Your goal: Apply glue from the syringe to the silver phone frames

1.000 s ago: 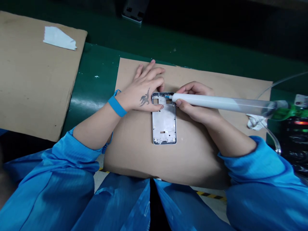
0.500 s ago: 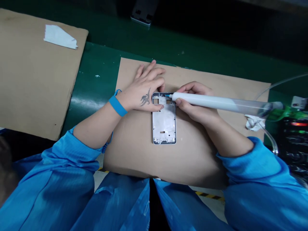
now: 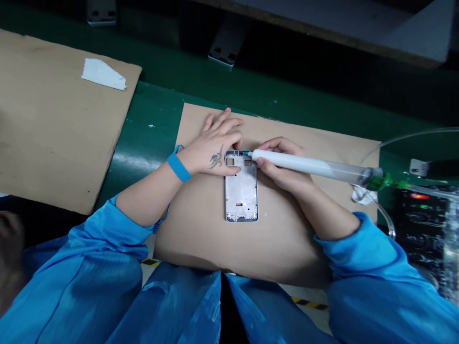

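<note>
A silver phone frame (image 3: 242, 191) with dark edges and small cut-outs lies flat on a brown cardboard sheet (image 3: 215, 243). My left hand (image 3: 215, 150) grips its upper left corner between thumb and index finger, the other fingers stretched over the cardboard. In my right hand (image 3: 287, 167) is a glue syringe (image 3: 297, 162) with white filling, held almost level like a pen. Its blue needle tip points left and reaches the frame's top edge; whether it touches is too small to tell. A blue wrist strap (image 3: 179, 167) circles my left wrist.
Another cardboard sheet (image 3: 64, 124) with white tape (image 3: 103, 74) lies at left. More phone frames (image 3: 224, 53) stand at the back, under a dark shelf. A black control box (image 3: 423, 229) with a red display and a crumpled tissue (image 3: 364, 195) are at right. Another person's hand (image 3: 10, 258) shows far left.
The camera view has shifted, bringing more of the back shelf into sight. Both hands keep their hold, and the needle tip stays near the same part of the frame's top edge.
</note>
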